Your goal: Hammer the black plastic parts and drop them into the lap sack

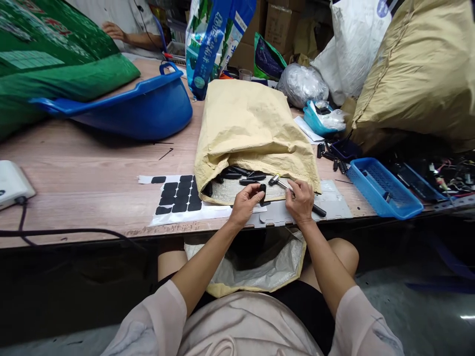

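Black, pinched upright between thumb and fingertips of the left hand (245, 202): a small cylinder (263, 191) at the mouth of the yellow sack (248, 113) on the worktop (107, 183). In the curled right hand (300, 200), a hammer (274, 179) by its shaft. One piece in hand; several black pieces (257, 176) inside, untouched. Finished share hard to judge, given the lap sack (274, 273) so dark within.

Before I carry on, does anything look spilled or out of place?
Mildly: several loose pieces lie scattered on the table left of the blue basket, not gathered in it, and a thin strip lies by itself near the tub. The hammer in the right hand and black piece in the left hand show nothing odd.
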`<act>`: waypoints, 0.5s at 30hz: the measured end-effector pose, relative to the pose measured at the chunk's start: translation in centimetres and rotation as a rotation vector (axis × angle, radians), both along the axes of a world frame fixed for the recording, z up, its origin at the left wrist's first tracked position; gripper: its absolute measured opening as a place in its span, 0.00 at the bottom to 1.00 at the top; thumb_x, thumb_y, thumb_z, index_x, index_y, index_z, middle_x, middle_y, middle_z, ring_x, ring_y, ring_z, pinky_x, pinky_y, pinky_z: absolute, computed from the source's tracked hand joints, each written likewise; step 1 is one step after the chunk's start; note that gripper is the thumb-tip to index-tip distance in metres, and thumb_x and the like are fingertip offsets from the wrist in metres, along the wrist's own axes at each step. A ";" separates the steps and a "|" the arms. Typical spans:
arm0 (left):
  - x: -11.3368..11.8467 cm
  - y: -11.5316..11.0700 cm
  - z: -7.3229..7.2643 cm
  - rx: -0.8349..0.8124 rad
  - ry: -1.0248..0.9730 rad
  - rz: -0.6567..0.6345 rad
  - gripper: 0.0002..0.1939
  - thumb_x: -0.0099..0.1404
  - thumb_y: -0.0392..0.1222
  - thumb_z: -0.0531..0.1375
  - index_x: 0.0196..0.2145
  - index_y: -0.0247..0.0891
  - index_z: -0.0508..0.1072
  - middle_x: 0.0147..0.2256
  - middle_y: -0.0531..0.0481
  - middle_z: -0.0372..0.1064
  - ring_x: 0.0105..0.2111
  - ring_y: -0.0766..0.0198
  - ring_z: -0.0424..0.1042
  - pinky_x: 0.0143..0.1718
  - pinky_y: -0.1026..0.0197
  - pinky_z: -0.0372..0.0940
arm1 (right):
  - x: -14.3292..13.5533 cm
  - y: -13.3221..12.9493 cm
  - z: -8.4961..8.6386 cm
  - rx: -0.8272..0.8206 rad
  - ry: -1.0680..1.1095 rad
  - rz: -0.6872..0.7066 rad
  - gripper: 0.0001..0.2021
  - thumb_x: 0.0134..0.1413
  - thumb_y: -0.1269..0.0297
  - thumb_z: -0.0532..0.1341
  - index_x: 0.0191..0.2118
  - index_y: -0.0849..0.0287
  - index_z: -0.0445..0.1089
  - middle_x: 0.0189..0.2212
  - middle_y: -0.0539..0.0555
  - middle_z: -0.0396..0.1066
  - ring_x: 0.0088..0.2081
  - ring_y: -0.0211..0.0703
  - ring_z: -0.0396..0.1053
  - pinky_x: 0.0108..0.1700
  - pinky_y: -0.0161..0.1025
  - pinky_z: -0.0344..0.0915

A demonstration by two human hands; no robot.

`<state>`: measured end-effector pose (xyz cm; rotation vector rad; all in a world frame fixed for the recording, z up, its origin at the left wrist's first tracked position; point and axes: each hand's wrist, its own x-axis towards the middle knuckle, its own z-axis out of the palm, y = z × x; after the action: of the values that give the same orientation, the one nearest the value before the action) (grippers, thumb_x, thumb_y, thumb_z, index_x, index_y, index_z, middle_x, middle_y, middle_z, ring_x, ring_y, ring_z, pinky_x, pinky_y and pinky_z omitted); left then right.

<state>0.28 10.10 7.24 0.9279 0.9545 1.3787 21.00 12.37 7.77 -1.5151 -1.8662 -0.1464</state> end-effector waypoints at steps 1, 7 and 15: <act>0.3 0.0 -0.1 -0.011 -0.011 0.001 0.23 0.55 0.53 0.75 0.44 0.37 0.80 0.40 0.50 0.79 0.38 0.62 0.75 0.43 0.58 0.72 | -0.5 -0.5 0.5 0.001 0.083 0.037 0.16 0.67 0.61 0.59 0.53 0.57 0.79 0.45 0.61 0.75 0.47 0.53 0.70 0.54 0.51 0.67; 0.4 0.4 0.0 0.019 0.040 -0.031 0.23 0.57 0.55 0.74 0.43 0.38 0.78 0.40 0.49 0.78 0.40 0.62 0.75 0.42 0.61 0.72 | -4.5 -3.1 2.2 -0.370 0.445 0.368 0.16 0.64 0.54 0.64 0.51 0.57 0.80 0.37 0.54 0.79 0.33 0.41 0.71 0.38 0.38 0.70; -3.0 0.3 0.2 0.302 0.679 -0.031 0.11 0.71 0.47 0.63 0.42 0.40 0.83 0.37 0.48 0.78 0.35 0.62 0.72 0.39 0.59 0.67 | 0.8 1.6 7.2 -0.570 0.717 0.260 0.19 0.55 0.46 0.69 0.38 0.59 0.80 0.24 0.48 0.72 0.24 0.35 0.65 0.23 0.32 0.63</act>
<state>-2.68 10.43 7.49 1.6961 1.2366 1.2126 21.76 13.97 14.98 -1.3811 -1.5288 0.9937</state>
